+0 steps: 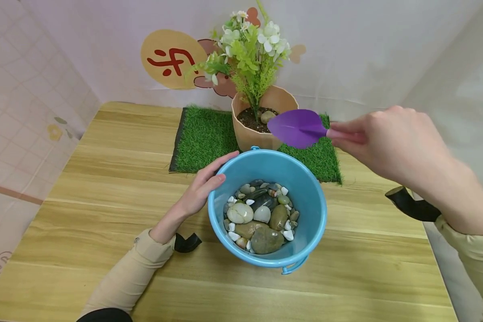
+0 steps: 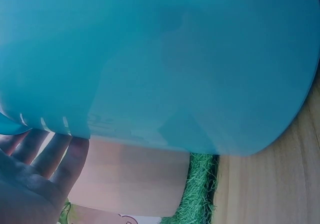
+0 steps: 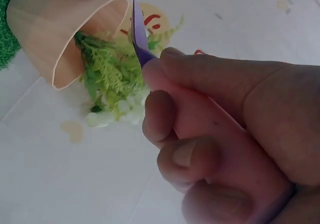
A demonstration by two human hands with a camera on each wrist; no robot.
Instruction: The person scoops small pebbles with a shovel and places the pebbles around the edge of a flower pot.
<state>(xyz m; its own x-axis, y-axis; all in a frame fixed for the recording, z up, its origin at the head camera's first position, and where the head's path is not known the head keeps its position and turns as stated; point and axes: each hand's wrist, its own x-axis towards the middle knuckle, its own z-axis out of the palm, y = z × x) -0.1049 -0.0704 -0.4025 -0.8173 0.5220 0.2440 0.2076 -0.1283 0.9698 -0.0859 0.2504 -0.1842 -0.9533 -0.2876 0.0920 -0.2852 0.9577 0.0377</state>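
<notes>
My right hand (image 1: 406,138) grips the pink handle (image 3: 215,129) of a small garden trowel. Its purple blade (image 1: 295,127) points left, in front of the flowerpot and above the far side of a blue bucket (image 1: 314,197). In the right wrist view the fingers curl round that handle and the blade shows nearly edge-on. My left hand (image 1: 203,185) rests against the bucket's left side, thumb at the rim; in the left wrist view its fingers (image 2: 72,159) lie nearly straight against the outer wall. Wet pebbles (image 1: 267,239) and small white stones (image 1: 288,235) lie in the bucket.
Behind the bucket a peach flowerpot (image 1: 251,138) stands on a green turf mat (image 1: 205,134). It holds dark soil (image 1: 247,120), a stone (image 1: 268,117) and a white-flowered plant (image 1: 245,67). The wooden table (image 1: 145,197) ends at a patterned backdrop (image 1: 346,53).
</notes>
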